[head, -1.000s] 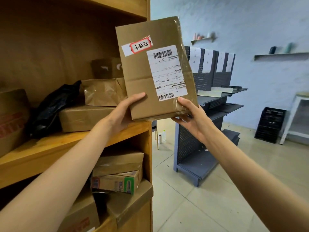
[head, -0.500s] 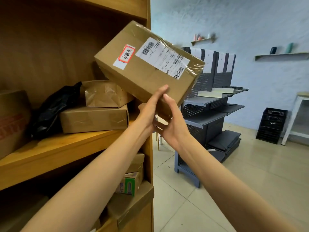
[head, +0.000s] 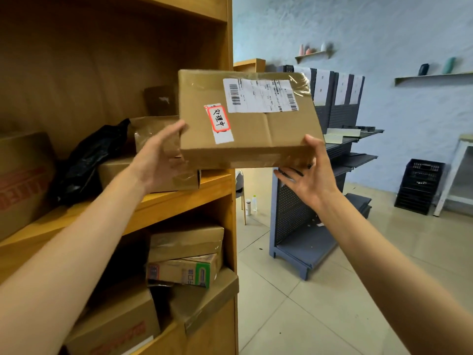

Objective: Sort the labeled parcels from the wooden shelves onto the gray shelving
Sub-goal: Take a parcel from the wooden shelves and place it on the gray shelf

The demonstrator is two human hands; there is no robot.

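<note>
While you stand beside the wooden shelves (head: 179,193), you hold one labeled parcel (head: 245,124) up in the air between both hands.

Your left hand (head: 160,156) grasps the parcel's left edge with the thumb on top, and your right hand (head: 311,172) grasps its lower right corner, thumb on the near face and fingers spread beneath. The parcel's face carries a white shipping label (head: 259,96) and a red-bordered sticker (head: 218,119). On the middle wooden shelf lie a black bag (head: 89,160), brown boxes (head: 146,172) stacked in layers, and a larger carton (head: 23,180) at the left. The compartment below holds more boxes (head: 185,254), one with a green end. To the right stands the gray shelving (head: 343,149), a flat pale piece (head: 337,135) lying on its upper tier.
</note>
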